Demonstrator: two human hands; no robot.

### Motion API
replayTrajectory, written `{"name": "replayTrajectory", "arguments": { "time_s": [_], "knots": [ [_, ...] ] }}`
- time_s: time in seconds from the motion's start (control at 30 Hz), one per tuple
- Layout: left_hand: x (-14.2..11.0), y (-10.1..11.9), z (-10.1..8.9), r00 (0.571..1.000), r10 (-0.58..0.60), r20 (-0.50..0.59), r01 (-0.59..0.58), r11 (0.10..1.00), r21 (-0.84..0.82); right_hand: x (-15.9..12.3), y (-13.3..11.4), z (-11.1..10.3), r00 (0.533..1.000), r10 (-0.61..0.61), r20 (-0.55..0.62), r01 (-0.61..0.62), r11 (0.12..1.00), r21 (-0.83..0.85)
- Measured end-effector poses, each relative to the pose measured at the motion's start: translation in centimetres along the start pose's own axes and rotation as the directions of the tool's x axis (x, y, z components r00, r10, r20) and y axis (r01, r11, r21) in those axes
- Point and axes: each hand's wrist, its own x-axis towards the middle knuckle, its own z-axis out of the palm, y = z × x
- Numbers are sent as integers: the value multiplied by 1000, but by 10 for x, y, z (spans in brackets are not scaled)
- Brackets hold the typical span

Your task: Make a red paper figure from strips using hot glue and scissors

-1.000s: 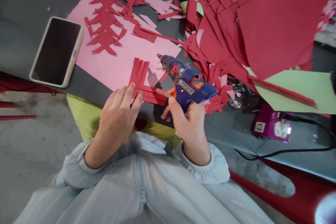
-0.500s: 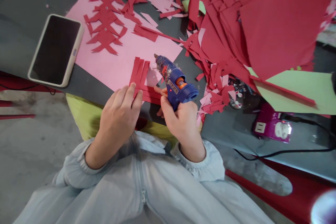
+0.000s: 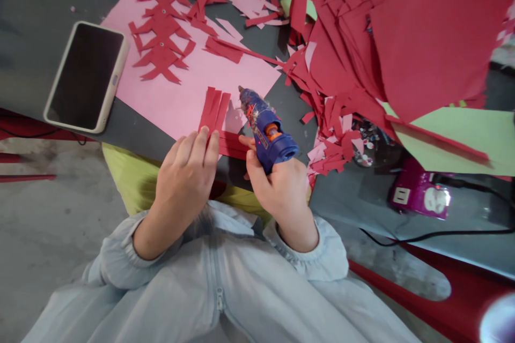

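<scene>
My right hand [image 3: 281, 187] is wrapped round the handle of a blue hot glue gun [image 3: 277, 144], whose nozzle points away from me, up and a little left. My left hand [image 3: 183, 182] lies with its fingers stretched out, the fingertips resting on red paper strips [image 3: 215, 107]; its thumb is hidden. Several of these strips point away from me, while others lie crosswise towards my right hand. They overlap the near edge of a pink paper sheet [image 3: 181, 102]. On that sheet's far left lies a pointed red paper cutout [image 3: 163, 37] with small shiny dots.
A phone [image 3: 86, 77] lies at the left of the dark table [image 3: 28, 48]. Red scraps [image 3: 330, 144] and large red sheets [image 3: 434, 37] are heaped at the right, beside light green paper [image 3: 462, 136]. A purple box [image 3: 420, 190] with a black cable [image 3: 442, 233] sits near the right edge.
The glue gun has tilted slightly in my right hand, its rear end shifting a little left and down. My left hand stays on the red strips, almost unmoved.
</scene>
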Motion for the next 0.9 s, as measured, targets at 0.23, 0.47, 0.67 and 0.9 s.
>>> {"name": "replayTrajectory", "arguments": {
  "time_s": [0.23,0.47,0.67,0.9],
  "knots": [
    [4,6,0,1000,-16,-23,17,998,55,1,0,0,1000,-4,-6,4,1000,23],
    [3,5,1,1000,-20,-14,20,999,47,1,-3,2,999,-8,-47,15,988,151],
    [2,4,0,999,2,-40,1,998,69,3,0,5,999,20,-30,-15,985,171],
    [3,6,3,998,-62,-31,62,998,6,3,1,7,997,-5,-79,16,990,137]
  ]
}}
